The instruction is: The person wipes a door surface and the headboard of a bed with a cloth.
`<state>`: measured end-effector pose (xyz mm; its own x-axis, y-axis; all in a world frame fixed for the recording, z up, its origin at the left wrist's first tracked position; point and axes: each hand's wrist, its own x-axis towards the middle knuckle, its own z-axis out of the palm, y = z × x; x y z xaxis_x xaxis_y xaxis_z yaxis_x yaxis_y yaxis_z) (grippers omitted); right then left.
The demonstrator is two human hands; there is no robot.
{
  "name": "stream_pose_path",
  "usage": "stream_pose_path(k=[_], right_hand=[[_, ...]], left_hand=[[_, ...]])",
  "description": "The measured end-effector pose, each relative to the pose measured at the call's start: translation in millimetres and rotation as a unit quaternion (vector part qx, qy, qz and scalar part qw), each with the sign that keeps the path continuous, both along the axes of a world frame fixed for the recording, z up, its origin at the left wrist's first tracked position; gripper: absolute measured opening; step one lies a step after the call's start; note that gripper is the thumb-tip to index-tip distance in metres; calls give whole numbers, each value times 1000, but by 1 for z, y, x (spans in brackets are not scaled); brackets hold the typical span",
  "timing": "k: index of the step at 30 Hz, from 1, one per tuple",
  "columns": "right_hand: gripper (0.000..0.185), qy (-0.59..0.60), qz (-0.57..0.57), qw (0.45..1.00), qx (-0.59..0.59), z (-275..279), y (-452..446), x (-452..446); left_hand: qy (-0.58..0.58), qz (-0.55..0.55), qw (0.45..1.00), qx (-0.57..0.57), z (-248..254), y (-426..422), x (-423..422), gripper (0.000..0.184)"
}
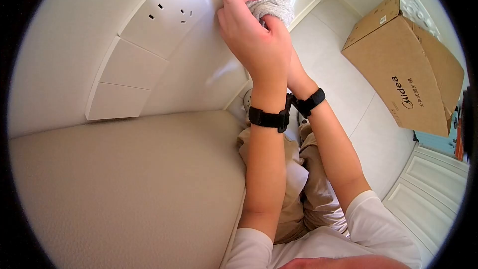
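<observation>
My left hand (249, 26) is raised beside the white wall panel, its index finger stretched upward and its thumb apart, touching the edge of a grey cloth (273, 3). Its other fingers are bent and partly hidden. Just behind it, my right hand (280, 31) is closed on the bunched cloth, mostly covered by the cloth and my left hand. Black straps circle both wrists. Left of my hands, a switch and socket plate (132, 62) is on the wall.
A beige padded surface (129, 184) lies at the lower left. An open cardboard box (403, 65) stands on the tiled floor (343, 84) at the right, near white cabinet doors (423, 184). A door frame edge (318, 0) rises behind the cloth.
</observation>
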<state>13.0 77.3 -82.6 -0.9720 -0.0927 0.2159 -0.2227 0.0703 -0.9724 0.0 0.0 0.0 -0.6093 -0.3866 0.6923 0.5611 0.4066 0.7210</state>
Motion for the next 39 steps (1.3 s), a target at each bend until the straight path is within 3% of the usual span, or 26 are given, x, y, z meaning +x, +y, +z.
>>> stream_pose_path(k=[2,5,8,11,14,21,26,32,35,38,39], right_hand=[[64,1,4,1000,5,1,1,0],[57,23,-14,1000,-17,5,-5,4],[49,48,-16,997,56,10,-8,-3],[44,76,-6,994,73,11,-10,-8],[43,63,9,998,-24,4,-17,-5],[60,37,64,995,-63,-27,-13,-15],[50,12,69,994,-85,1,3,1],[42,-31,-73,995,54,29,43,1],[44,38,-145,987,-53,6,60,-8],[45,-59,-161,982,-76,16,86,3],[46,-60,-182,978,-86,15,93,4]], left_hand=[[5,-6,1000,10,2,1,1,94],[-6,-9,1000,-12,1,-2,4,102],[10,-2,999,41,1,9,8,75],[16,2,997,-69,-10,4,4,93],[18,8,996,-82,-16,-1,0,93],[-29,-5,995,-95,-14,0,2,95],[-79,-19,994,-71,-9,4,7,95],[-97,-45,994,-25,-2,16,13,90],[-120,-48,991,-42,-5,19,14,91],[-60,-40,997,-36,-23,32,7,72],[-90,-81,988,-100,-33,33,2,62]])
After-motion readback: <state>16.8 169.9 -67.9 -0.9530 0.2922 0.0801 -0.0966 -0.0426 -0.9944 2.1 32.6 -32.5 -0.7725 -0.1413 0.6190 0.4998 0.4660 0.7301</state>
